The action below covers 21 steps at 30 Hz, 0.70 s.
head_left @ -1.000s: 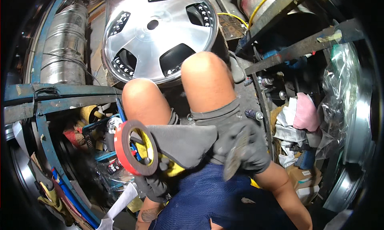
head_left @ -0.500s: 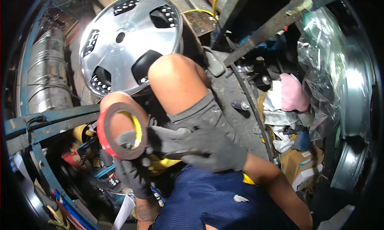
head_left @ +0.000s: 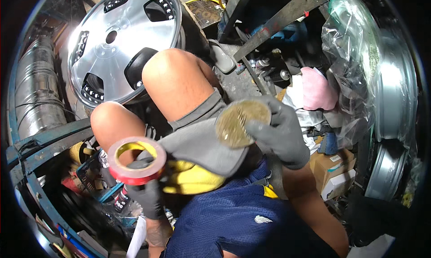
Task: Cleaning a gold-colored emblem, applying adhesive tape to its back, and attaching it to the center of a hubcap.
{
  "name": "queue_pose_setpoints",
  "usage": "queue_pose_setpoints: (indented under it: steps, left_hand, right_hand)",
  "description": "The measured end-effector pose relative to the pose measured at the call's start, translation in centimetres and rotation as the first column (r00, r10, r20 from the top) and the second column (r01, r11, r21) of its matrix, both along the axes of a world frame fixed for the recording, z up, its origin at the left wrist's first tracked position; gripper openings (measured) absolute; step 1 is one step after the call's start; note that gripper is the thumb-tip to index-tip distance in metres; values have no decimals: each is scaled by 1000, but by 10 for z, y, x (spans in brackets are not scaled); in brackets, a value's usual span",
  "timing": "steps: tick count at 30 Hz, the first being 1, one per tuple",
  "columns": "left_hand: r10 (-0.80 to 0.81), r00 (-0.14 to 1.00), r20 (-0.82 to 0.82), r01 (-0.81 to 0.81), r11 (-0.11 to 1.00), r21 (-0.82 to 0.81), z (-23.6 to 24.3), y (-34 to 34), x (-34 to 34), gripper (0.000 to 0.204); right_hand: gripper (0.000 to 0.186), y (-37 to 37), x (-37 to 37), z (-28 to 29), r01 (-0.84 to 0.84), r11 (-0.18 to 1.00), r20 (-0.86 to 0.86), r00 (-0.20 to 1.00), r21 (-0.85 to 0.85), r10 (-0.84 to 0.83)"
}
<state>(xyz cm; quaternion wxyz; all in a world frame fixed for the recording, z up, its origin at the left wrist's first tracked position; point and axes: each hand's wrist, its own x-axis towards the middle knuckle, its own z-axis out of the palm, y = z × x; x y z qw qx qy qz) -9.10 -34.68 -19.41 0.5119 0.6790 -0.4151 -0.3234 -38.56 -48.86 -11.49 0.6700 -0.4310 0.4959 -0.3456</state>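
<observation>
My gloved left hand [head_left: 148,197] is closed on a red-sided tape roll [head_left: 137,176] with a yellow inner ring, held tilted over my left thigh. My gloved right hand [head_left: 280,134] grips a round, flat, olive-gold disc [head_left: 233,123] with its thumb over the face. Between the hands lie a grey pad or cloth [head_left: 193,141] and a yellow cloth or glove [head_left: 197,181]; whether my left hand also holds them is unclear. A polished five-opening wheel [head_left: 125,29] lies beyond my bare knees.
Metal racks [head_left: 54,127] flank me, with a silver cylinder [head_left: 38,87] at left. At right are spray cans [head_left: 262,62], rags [head_left: 316,89], a cardboard box [head_left: 327,166] and plastic-wrapped rims [head_left: 393,87]. A yellow hose [head_left: 204,0] runs behind the wheel.
My right hand has risen and moved right, turning the disc's face upward. The tape roll has tilted flatter. The view has swung, so the wheel sits further left in the picture.
</observation>
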Motion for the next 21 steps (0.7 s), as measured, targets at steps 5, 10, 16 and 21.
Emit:
queue_pose_setpoints:
  steps: [5, 10, 16, 21]
  left_hand:
    - [-52, 998, -40, 55, 996, 74, 4, -6, -35, 24]
    - [74, 967, -245, -52, 994, 95, 5, -5, -29, 19]
    - [36, 947, -318, 32, 978, 204, -4, 7, -12, 21]
    - [41, 988, -148, -31, 997, 72, -35, 41, -8, 33]
  right_hand:
    - [34, 14, 5, -3, -243, 945, -398, 907, -220, 141]
    - [35, 33, 17, -36, -740, 650, -541, 623, -174, 564]
    - [31, 41, 10, -37, -733, 649, -779, 522, -204, 346]
    - [33, 51, 18, -46, -753, 440, -810, 579, -489, 91]
